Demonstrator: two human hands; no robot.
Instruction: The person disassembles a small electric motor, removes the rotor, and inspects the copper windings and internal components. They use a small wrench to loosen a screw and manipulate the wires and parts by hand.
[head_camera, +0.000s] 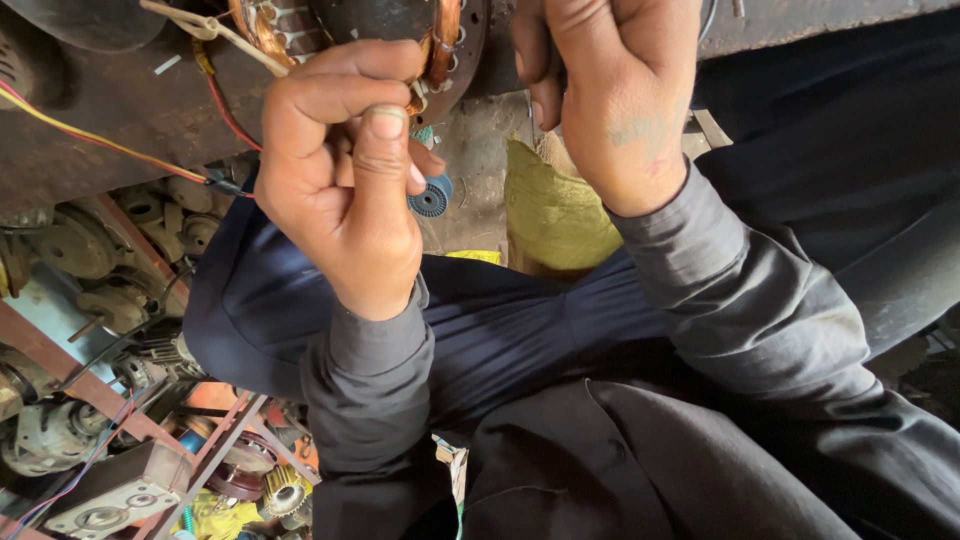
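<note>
Cluttered with dusty motor housings (75, 245), rotors and loose cables, a repair workshop floor spreads below a person in dark clothing bent over a motor stator (400, 30) on a rusty workbench (110, 120). Copper windings (445, 40) ring the stator's core at the upper edge of the view, with red and yellow leads (90, 135) trailing off to the left. The left hand (345, 190) is curled nearly closed, thumb pressed against the forefinger, pinching what looks like a fine wire or a sliver of insulation just beside the coil. The right hand (610, 95) is bunched into a fist at the stator's rim; what it grips is hidden behind the fingers. A small blue ribbed part (432, 197) and a yellow-green sack (555, 215) lie beneath the hands. The work appears to be at the winding stage, seating or tying a coil end. The next move would likely call for steady tension from the pinching hand while the other braces the stator.
</note>
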